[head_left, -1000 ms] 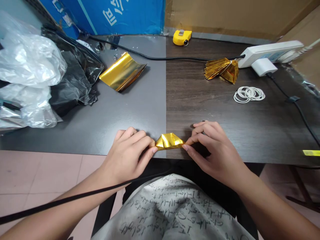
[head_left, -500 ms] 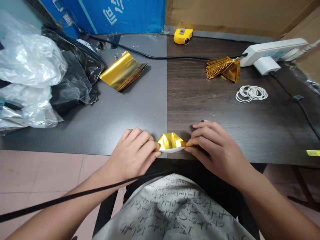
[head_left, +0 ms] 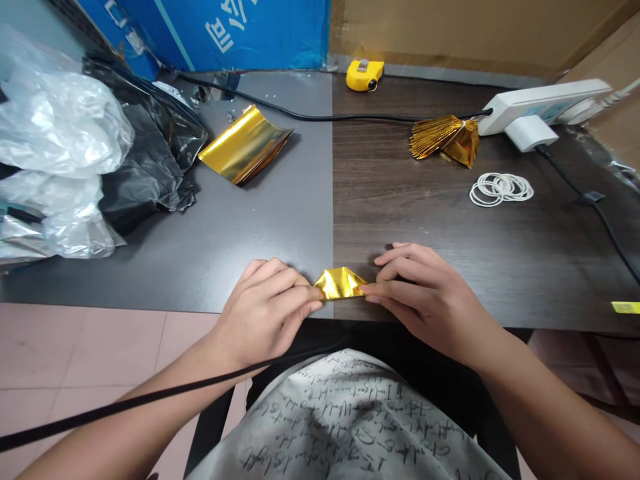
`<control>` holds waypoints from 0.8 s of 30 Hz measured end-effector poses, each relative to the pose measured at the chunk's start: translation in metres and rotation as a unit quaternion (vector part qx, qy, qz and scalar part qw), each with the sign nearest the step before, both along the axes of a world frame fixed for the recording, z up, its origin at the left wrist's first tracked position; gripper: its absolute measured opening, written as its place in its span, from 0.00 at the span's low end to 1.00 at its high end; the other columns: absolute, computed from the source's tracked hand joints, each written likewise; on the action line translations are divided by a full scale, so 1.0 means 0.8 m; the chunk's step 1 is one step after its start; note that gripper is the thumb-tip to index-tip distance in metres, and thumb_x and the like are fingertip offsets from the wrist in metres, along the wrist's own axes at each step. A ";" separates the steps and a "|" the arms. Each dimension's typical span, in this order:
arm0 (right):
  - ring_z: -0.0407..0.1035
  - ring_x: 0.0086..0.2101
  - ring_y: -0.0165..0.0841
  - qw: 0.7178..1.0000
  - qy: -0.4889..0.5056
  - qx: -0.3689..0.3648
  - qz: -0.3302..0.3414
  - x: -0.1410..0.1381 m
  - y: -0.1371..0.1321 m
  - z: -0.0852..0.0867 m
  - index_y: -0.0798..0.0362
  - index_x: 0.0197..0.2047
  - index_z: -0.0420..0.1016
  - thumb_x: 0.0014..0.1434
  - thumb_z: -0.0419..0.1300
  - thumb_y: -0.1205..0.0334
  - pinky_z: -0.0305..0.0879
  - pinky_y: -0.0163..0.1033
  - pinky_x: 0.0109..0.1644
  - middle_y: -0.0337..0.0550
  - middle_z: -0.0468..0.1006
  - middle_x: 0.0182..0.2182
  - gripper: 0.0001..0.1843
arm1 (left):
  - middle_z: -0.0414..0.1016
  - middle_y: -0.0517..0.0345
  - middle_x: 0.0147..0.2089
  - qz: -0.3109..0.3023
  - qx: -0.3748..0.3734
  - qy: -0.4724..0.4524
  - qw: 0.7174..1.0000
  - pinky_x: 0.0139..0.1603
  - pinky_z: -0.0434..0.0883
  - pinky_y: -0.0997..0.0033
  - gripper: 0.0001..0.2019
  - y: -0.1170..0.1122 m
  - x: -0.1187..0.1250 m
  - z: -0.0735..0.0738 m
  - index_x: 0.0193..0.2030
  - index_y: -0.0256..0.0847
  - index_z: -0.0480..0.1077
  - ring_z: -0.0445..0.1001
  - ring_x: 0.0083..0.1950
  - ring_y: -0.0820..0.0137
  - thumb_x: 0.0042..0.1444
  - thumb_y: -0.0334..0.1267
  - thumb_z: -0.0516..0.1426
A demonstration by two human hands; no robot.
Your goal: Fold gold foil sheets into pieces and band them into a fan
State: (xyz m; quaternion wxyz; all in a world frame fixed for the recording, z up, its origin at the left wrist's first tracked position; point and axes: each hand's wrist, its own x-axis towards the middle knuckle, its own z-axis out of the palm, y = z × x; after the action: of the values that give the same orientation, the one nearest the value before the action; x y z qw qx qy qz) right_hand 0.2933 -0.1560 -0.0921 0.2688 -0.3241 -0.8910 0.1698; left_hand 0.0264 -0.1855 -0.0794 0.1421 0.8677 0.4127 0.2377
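A folded piece of gold foil paper (head_left: pixel 342 283) lies at the front edge of the table, its upper edge narrower than its lower one. My left hand (head_left: pixel 274 303) pinches its left corner between thumb and fingers. At the right corner, my right hand (head_left: pixel 420 293) grips the paper with thumb and forefinger, the other fingers loosely bent above. Farther back on the left rests a stack of gold foil sheets (head_left: pixel 246 145). To the right, a fanned bundle of folded gold paper (head_left: pixel 445 139) is tied near one end. Several white rubber bands (head_left: pixel 501 189) lie in front of it.
A yellow tape measure (head_left: pixel 365 75) sits near the cardboard (head_left: pixel 480 40) at the back. A white power strip (head_left: pixel 545 103) with a plugged-in adapter stands at the right, its black cable (head_left: pixel 360 118) crossing the table. Clear plastic bags (head_left: pixel 65 120) and black plastic (head_left: pixel 145 160) fill the left side.
The white strip along the paper's lower edge no longer shows; that edge now looks flat and gold. My right hand has shifted slightly left along the paper.
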 end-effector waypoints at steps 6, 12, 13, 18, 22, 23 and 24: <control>0.71 0.42 0.38 0.999 -0.006 -0.013 -0.039 -0.004 -0.001 0.003 0.51 0.38 0.79 0.65 0.63 0.65 0.69 0.49 0.50 0.41 0.78 0.31 0.03 | 0.79 0.64 0.37 0.039 -0.045 0.019 0.998 0.41 0.57 0.65 0.06 -0.001 0.004 0.004 0.41 0.42 0.76 0.68 0.38 0.69 0.67 0.35 0.57; 0.72 0.43 0.40 0.996 -0.004 -0.039 -0.076 -0.006 -0.005 0.007 0.50 0.36 0.78 0.63 0.64 0.64 0.72 0.50 0.47 0.41 0.81 0.30 0.02 | 0.79 0.67 0.35 0.050 -0.088 0.016 0.995 0.43 0.58 0.66 0.03 0.002 0.004 0.011 0.42 0.43 0.74 0.70 0.37 0.70 0.65 0.35 0.58; 0.72 0.44 0.40 0.996 -0.002 -0.039 -0.077 -0.006 -0.005 0.007 0.50 0.37 0.78 0.64 0.64 0.64 0.72 0.50 0.48 0.41 0.81 0.30 0.02 | 0.79 0.67 0.35 0.051 -0.093 0.015 0.994 0.43 0.58 0.66 0.03 0.002 0.003 0.012 0.42 0.43 0.74 0.70 0.37 0.71 0.64 0.35 0.58; 0.72 0.45 0.41 0.995 0.000 -0.039 -0.097 -0.009 -0.010 0.006 0.50 0.38 0.78 0.63 0.64 0.66 0.70 0.52 0.50 0.40 0.81 0.31 0.02 | 0.79 0.69 0.35 0.069 -0.114 0.023 0.991 0.42 0.58 0.66 0.02 0.002 0.003 0.016 0.41 0.44 0.72 0.71 0.36 0.70 0.62 0.35 0.58; 0.72 0.44 0.42 0.993 0.003 -0.026 -0.117 -0.012 -0.011 0.005 0.50 0.37 0.75 0.61 0.64 0.67 0.70 0.52 0.49 0.39 0.81 0.30 0.03 | 0.78 0.70 0.33 0.086 -0.122 0.042 0.988 0.42 0.58 0.65 0.00 0.003 0.005 0.019 0.39 0.44 0.71 0.71 0.35 0.68 0.62 0.36 0.58; 0.73 0.44 0.42 0.993 0.003 -0.018 -0.118 -0.012 -0.012 0.004 0.50 0.36 0.75 0.61 0.64 0.67 0.70 0.53 0.49 0.39 0.81 0.30 0.03 | 0.78 0.70 0.33 0.089 -0.125 0.044 0.987 0.42 0.57 0.65 0.00 0.004 0.005 0.020 0.38 0.44 0.71 0.70 0.35 0.68 0.62 0.36 0.59; 0.73 0.44 0.41 0.993 0.003 -0.009 -0.119 -0.013 -0.012 0.003 0.50 0.35 0.74 0.61 0.64 0.67 0.70 0.53 0.50 0.39 0.81 0.30 0.04 | 0.78 0.69 0.33 0.090 -0.127 0.046 0.987 0.42 0.57 0.65 0.00 0.004 0.006 0.020 0.38 0.44 0.71 0.70 0.35 0.68 0.62 0.36 0.59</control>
State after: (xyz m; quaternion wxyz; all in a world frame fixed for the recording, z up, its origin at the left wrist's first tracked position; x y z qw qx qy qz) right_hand 0.2830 -0.1658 -0.0894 0.2868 -0.4293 -0.8439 0.1460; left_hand 0.0310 -0.1824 -0.0631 0.2100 0.8121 0.5217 0.1554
